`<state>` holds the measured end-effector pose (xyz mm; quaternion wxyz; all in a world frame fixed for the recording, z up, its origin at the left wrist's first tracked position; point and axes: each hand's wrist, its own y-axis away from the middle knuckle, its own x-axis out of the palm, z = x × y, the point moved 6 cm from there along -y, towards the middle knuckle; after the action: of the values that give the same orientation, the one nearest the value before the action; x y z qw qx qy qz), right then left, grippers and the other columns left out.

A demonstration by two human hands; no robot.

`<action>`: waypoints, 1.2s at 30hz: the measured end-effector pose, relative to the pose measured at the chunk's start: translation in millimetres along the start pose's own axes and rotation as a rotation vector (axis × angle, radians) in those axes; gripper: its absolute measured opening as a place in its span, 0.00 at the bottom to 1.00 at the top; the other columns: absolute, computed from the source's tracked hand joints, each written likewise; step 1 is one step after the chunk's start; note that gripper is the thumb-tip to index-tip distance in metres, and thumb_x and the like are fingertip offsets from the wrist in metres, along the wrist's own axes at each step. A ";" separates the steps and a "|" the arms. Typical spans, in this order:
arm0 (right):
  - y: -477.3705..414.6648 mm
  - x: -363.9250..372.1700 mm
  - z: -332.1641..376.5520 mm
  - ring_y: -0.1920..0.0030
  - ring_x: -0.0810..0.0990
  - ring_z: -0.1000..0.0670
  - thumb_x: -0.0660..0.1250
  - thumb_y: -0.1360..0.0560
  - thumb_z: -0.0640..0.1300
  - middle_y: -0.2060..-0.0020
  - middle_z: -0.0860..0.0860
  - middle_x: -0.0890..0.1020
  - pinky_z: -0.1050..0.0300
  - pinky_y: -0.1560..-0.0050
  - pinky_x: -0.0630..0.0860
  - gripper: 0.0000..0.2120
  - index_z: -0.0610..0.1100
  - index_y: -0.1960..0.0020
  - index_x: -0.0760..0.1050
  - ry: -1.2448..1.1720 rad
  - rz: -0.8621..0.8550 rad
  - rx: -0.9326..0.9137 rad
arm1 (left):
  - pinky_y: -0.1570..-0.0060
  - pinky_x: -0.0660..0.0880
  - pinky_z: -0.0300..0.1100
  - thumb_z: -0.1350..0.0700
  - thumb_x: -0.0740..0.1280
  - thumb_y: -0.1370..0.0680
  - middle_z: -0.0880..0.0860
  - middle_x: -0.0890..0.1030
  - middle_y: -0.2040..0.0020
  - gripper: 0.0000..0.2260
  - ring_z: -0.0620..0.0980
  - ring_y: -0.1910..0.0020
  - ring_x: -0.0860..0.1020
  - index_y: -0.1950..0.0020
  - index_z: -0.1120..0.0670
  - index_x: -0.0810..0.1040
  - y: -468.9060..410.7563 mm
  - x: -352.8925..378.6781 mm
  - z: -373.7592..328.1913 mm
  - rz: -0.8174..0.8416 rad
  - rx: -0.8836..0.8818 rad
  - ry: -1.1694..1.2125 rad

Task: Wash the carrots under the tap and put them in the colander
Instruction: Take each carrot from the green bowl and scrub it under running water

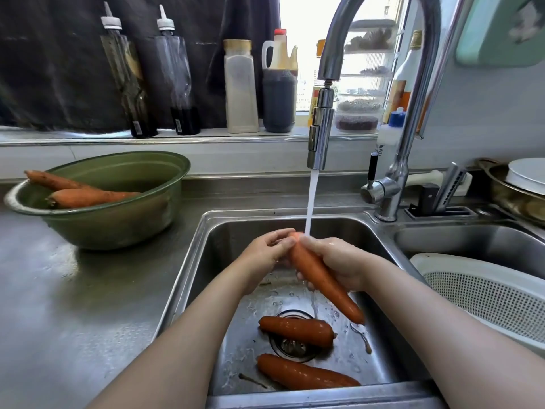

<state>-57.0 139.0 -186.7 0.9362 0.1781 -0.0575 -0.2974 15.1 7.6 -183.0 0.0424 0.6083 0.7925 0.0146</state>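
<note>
Under running tap (320,137), left hand (267,249) grips carrot (321,278) at thick end; right hand (339,261) wraps its middle. Risk: wet skin may slip, dropping it into sink (224,246).

You face a bright glass window (300,13), and white daylight comes in through it. Left of the window hangs a dark, wrinkly cloth curtain (59,69). Below the window runs a long pale ledge (73,135). On the ledge, left of the window, stand two tall clear plastic squeeze bottles (174,69) and a tall white jar (240,90). Right of the window you see a plain pale wall (486,119). Lower down and left of the window lies a flat grey metal counter (59,290), shiny where light hits it.
</note>
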 end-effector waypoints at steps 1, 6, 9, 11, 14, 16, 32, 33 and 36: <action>-0.4 0.1 -0.1 0.53 0.84 0.42 0.68 0.20 0.55 0.43 0.35 0.83 0.48 0.56 0.81 0.27 0.38 0.28 0.71 -0.028 0.042 -0.020 | 0.37 0.80 0.52 0.48 0.66 0.17 0.56 0.81 0.36 0.15 0.53 0.42 0.84 0.30 0.44 0.77 0.8 -0.6 0.6 0.005 -0.013 0.000; -1.4 1.7 4.0 0.54 0.84 0.43 0.70 0.21 0.51 0.48 0.36 0.84 0.49 0.56 0.81 0.22 0.40 0.32 0.76 -0.040 -0.038 -0.059 | 0.37 0.80 0.51 0.49 0.66 0.17 0.56 0.82 0.36 0.11 0.54 0.39 0.83 0.34 0.42 0.78 -0.9 -0.2 1.5 0.012 -0.036 0.084; -1.4 3.2 3.5 0.61 0.83 0.42 0.62 0.16 0.60 0.55 0.36 0.84 0.50 0.63 0.81 0.25 0.39 0.35 0.75 -0.015 -0.122 -0.017 | 0.42 0.82 0.50 0.51 0.67 0.17 0.58 0.82 0.37 0.12 0.55 0.40 0.84 0.33 0.47 0.79 -2.5 1.0 1.2 -0.004 -0.026 0.121; -1.3 6.5 -1.2 0.62 0.83 0.43 0.57 0.16 0.64 0.54 0.36 0.85 0.50 0.65 0.81 0.29 0.39 0.34 0.74 -0.017 -0.100 0.038 | 0.45 0.83 0.47 0.53 0.67 0.17 0.59 0.82 0.38 0.10 0.55 0.42 0.84 0.36 0.49 0.80 -1.5 1.1 -0.3 -0.012 -0.020 0.129; 0.7 5.8 -3.7 0.63 0.83 0.45 0.54 0.15 0.62 0.52 0.37 0.85 0.52 0.68 0.81 0.30 0.37 0.31 0.72 -0.027 -0.049 0.083 | 0.51 0.84 0.43 0.56 0.66 0.16 0.58 0.82 0.41 0.07 0.54 0.46 0.83 0.39 0.51 0.80 -0.4 0.6 -0.7 -0.035 -0.006 0.127; 2.7 6.0 0.3 0.57 0.83 0.44 0.58 0.14 0.55 0.40 0.35 0.83 0.50 0.62 0.82 0.22 0.40 0.27 0.70 -0.070 0.051 0.049 | 0.51 0.84 0.43 0.57 0.66 0.16 0.59 0.82 0.39 0.09 0.54 0.45 0.83 0.37 0.53 0.80 -1.5 0.4 -0.1 -0.048 -0.001 0.136; 6.5 2.7 6.2 0.56 0.84 0.43 0.58 0.15 0.55 0.44 0.38 0.84 0.48 0.57 0.82 0.19 0.48 0.30 0.75 -0.176 -0.002 -0.002 | 0.36 0.80 0.55 0.59 0.69 0.18 0.59 0.81 0.34 0.18 0.58 0.39 0.83 0.28 0.48 0.78 -1.9 -0.6 -3.5 0.069 0.043 0.047; 8.8 3.2 7.0 0.55 0.84 0.44 0.57 0.14 0.52 0.43 0.39 0.84 0.48 0.56 0.82 0.16 0.52 0.29 0.74 -0.197 0.056 -0.015 | 0.38 0.80 0.56 0.59 0.69 0.18 0.60 0.80 0.34 0.18 0.59 0.40 0.83 0.28 0.48 0.78 -2.0 -2.4 -2.9 0.074 0.037 0.069; 7.2 3.1 5.3 0.52 0.84 0.44 0.59 0.14 0.50 0.42 0.40 0.84 0.47 0.52 0.81 0.16 0.57 0.28 0.72 -0.222 0.113 -0.039 | 0.40 0.81 0.51 0.59 0.67 0.17 0.58 0.81 0.36 0.19 0.56 0.42 0.84 0.27 0.47 0.77 -1.3 -4.9 -4.8 0.072 0.029 0.059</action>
<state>-51.8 141.1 -179.1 0.9426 0.1224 -0.1652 -0.2632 14.7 2.6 -178.0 0.0096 0.6362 0.7712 0.0224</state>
